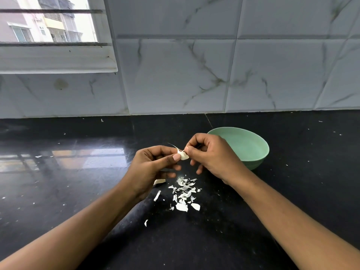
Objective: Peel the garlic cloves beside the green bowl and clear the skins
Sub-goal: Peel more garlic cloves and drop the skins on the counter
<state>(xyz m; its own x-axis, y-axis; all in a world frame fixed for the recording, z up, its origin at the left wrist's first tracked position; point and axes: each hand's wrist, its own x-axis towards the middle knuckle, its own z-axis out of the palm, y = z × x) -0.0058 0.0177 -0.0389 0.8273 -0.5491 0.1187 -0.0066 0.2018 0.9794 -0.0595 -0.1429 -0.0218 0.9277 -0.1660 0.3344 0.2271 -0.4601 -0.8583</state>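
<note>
Garlic clove (183, 155) pinched between left hand (153, 166) and right hand (210, 154).

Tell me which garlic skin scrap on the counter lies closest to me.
The small lone scrap, apart from the main pile of skins, to its lower left. Every other piece lies farther back, nearer the green bowl.

pale green bowl (251, 145); black counter (78, 182); white skins (184, 193); grey-veined tiles (194, 75)
</note>
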